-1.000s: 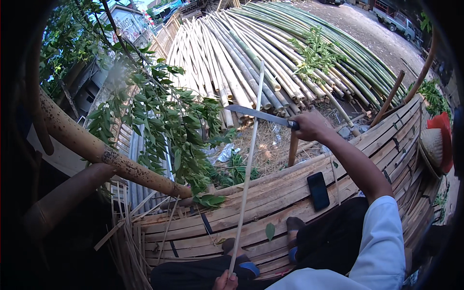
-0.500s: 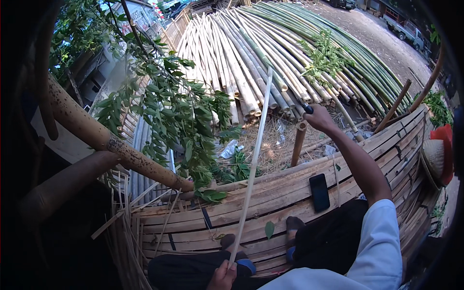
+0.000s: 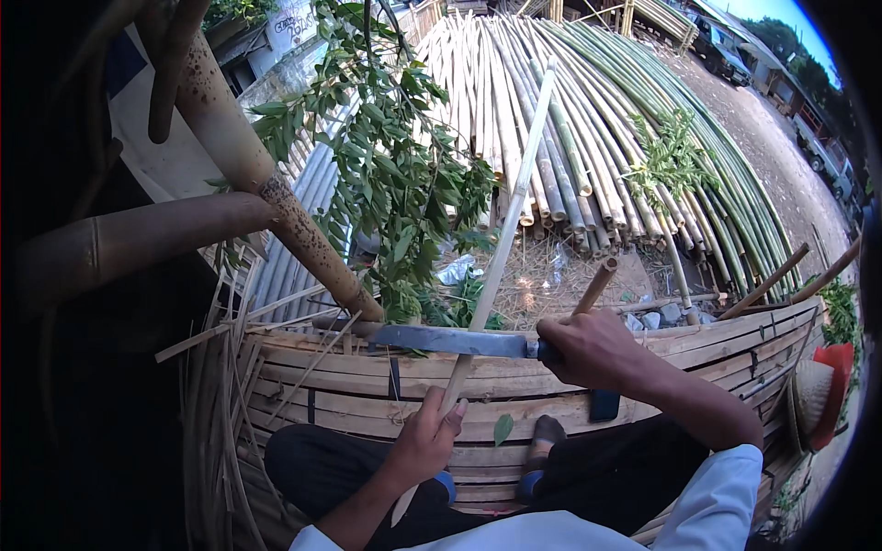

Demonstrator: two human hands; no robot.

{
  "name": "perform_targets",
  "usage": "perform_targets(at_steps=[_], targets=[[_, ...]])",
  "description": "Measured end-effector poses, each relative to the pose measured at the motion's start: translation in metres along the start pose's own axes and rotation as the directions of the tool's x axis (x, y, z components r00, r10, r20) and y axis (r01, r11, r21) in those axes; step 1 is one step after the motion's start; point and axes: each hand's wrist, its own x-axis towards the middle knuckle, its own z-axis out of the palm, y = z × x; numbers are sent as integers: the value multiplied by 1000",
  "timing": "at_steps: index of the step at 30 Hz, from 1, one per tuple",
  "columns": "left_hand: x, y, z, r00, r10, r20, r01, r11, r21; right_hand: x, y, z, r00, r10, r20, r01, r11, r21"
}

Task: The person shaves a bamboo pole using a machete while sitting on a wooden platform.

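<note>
My left hand (image 3: 427, 439) is closed round the lower part of a long, pale bamboo strip (image 3: 516, 207). The strip slants up and away from my lap toward the pole pile, its lower end poking out below my fist. In my right hand (image 3: 593, 349) is the dark handle of a long knife (image 3: 450, 341). Its broad grey blade points left and crosses in front of the strip just above my left hand. Whether the edge bites into the strip I cannot tell.
I sit on a slatted bamboo platform (image 3: 367, 375); a dark phone (image 3: 604, 405) lies by my right knee. A thick bamboo post (image 3: 303, 248) and leafy branches (image 3: 386, 156) stand at left. Beyond lies a large pile of bamboo poles (image 3: 560, 119). A straw hat (image 3: 814, 404) hangs at right.
The knife has come from the far right across the strip, my right arm bending inward. My left hand has risen and now grips the strip above its lower end. The view has shifted too.
</note>
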Motion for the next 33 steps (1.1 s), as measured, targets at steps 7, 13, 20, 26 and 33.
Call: perform_targets(at_steps=[7, 13, 20, 26, 33], targets=[[-1, -4, 12, 996, 66, -56, -63, 997, 42, -1, 3, 14, 997, 72, -39, -71, 997, 22], [-6, -14, 22, 990, 118, -80, -112, 991, 72, 9, 14, 18, 980, 201, -13, -201, 979, -40], [-8, -1, 14, 990, 123, -73, -115, 988, 105, 13, 38, 21, 975, 218, -33, -220, 973, -70], [-9, -19, 18, 986, 89, -141, -69, 988, 137, 11, 10, 35, 996, 80, -41, -81, 997, -6], [-7, -15, 21, 985, 157, -69, -144, 974, 174, 15, 55, 35, 925, 377, 37, -379, 922, 80]])
